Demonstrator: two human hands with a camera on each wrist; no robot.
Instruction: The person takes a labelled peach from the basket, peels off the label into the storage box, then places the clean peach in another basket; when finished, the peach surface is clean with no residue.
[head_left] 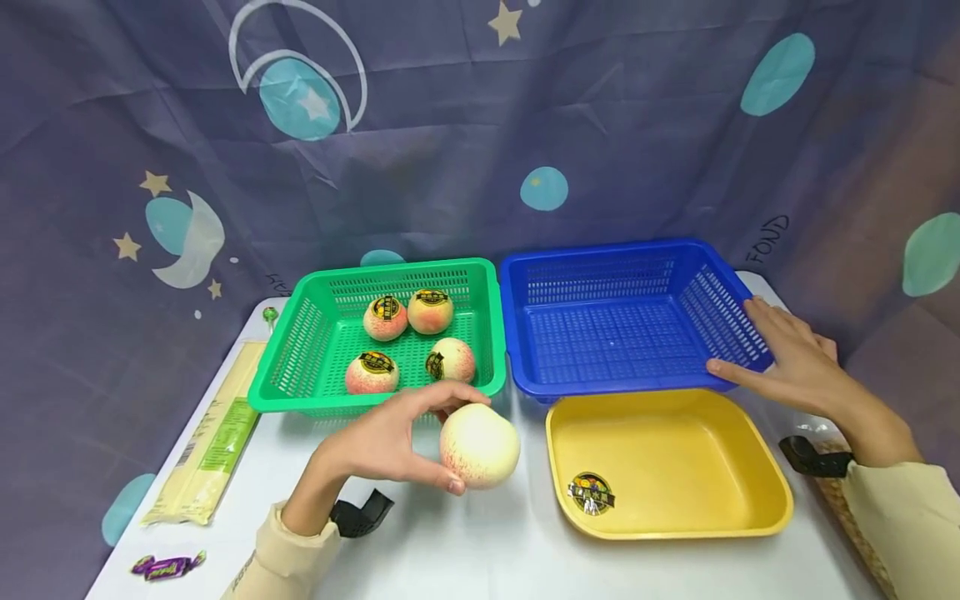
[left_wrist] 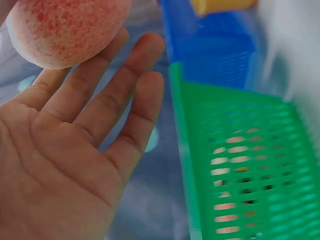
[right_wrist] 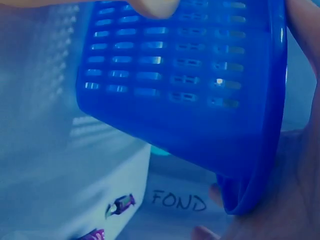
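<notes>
A pale peach (head_left: 480,446) with pink speckles is held between the thumb and fingers of my left hand (head_left: 393,433), in front of the green basket (head_left: 497,325). In the left wrist view, the fingers reach along the underside of that peach (left_wrist: 70,30). Several peaches with black-and-gold stickers lie in the green basket, one of them a peach (head_left: 372,373) near its front. At the front right corner of the blue basket (head_left: 607,342), my right hand (head_left: 798,367) grips the rim, thumb at the front and fingers along the right side.
A yellow tub (head_left: 660,475) bearing a round sticker (head_left: 591,493) stands before the blue basket. At left lie a long pale packet (head_left: 213,433), a purple wrapped candy (head_left: 168,567) and a green lollipop (head_left: 270,315). A clear bag (head_left: 840,500) lies under my right forearm. A patterned cloth (head_left: 465,150) hangs behind.
</notes>
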